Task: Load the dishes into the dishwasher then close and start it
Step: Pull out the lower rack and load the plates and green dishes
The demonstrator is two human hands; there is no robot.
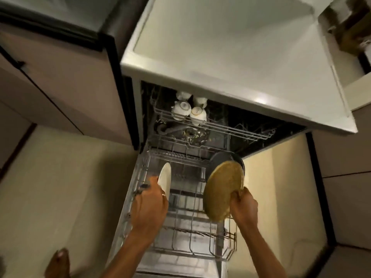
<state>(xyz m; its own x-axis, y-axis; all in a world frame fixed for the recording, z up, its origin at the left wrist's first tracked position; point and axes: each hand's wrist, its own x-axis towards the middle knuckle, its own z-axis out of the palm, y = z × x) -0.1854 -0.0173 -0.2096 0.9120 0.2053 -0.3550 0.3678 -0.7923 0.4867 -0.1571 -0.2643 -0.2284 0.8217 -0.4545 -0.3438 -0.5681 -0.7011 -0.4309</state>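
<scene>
- Your left hand (pixel 149 205), lower centre of the frame, has its fingers curled round the near rim of the white plate (pixel 165 178). The plate stands on edge over the left side of the lower rack (pixel 180 233).
- Your right hand (pixel 244 204), just right of centre, pinches the lower edge of the gold plate (pixel 222 189). That plate is tilted and sits over the rack's right side.
- A dark plate (pixel 220 158) shows just behind the gold one. It seems to stand in the rack, though its foot is hidden.
- Seat one plate at a time. You will probably find the white one easier to do first: lower its bottom edge between two tines, and let go only once it leans steady.
- Bring the gold plate closer to upright before you lower it. Pick a slot just in front of the dark plate so the two stay apart and do not knock together.
- Face both plates the same way and leave a gap between them for the spray.
- Keep your knuckles below the upper rack (pixel 230 128), where the cups (pixel 189 110) sit upside down in the upper centre.
- A rim-only pinch may slip, so support the gold plate from beneath as it goes down.
</scene>
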